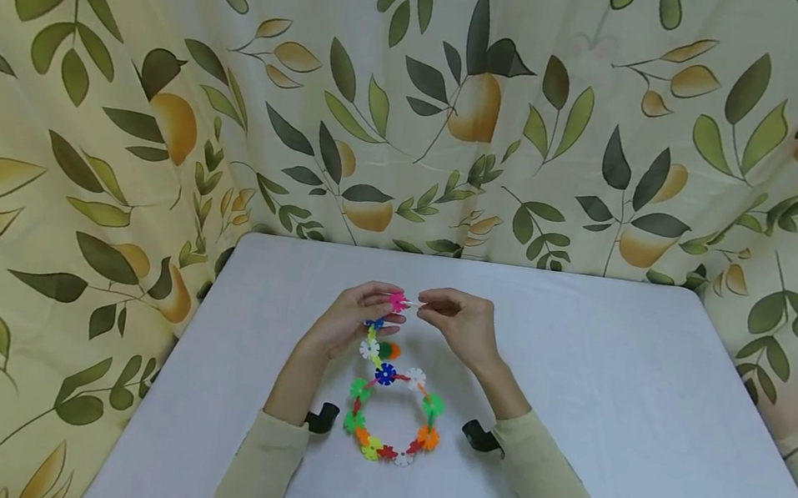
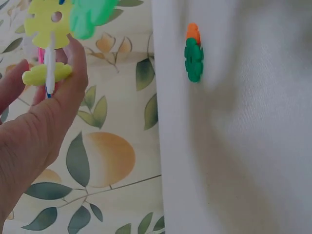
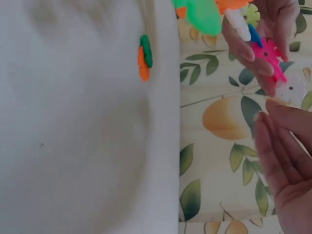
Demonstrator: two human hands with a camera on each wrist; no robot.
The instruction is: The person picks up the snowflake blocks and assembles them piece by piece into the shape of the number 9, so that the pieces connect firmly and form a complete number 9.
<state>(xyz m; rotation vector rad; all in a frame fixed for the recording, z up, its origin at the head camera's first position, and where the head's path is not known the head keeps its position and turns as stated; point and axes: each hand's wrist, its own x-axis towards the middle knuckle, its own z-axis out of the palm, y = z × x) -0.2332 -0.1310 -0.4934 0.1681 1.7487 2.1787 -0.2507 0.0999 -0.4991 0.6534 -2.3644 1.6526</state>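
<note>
My left hand (image 1: pixel 352 320) pinches a pink snowflake-shaped plastic disc (image 1: pixel 398 303) at the end of a linked chain. From there blue, yellow and white discs (image 1: pixel 369 349) run down to a many-coloured ring of discs (image 1: pixel 428 438). To the right, my right hand (image 1: pixel 463 325) pinches a white disc (image 1: pixel 414 303) between thumb and fingertips, against the pink one's edge. In the right wrist view the white disc (image 3: pixel 291 91) touches or nearly touches the pink disc (image 3: pixel 267 53); whether they are joined I cannot tell.
A green disc (image 2: pixel 194 61) and an orange disc (image 2: pixel 193 31) lie together on the white-covered table (image 1: pixel 602 377), behind the chain in the head view. A leaf-and-fruit patterned curtain (image 1: pixel 406 191) hangs along the table's far edge and sides. Black wrist devices (image 1: pixel 480 436) sit by both cuffs.
</note>
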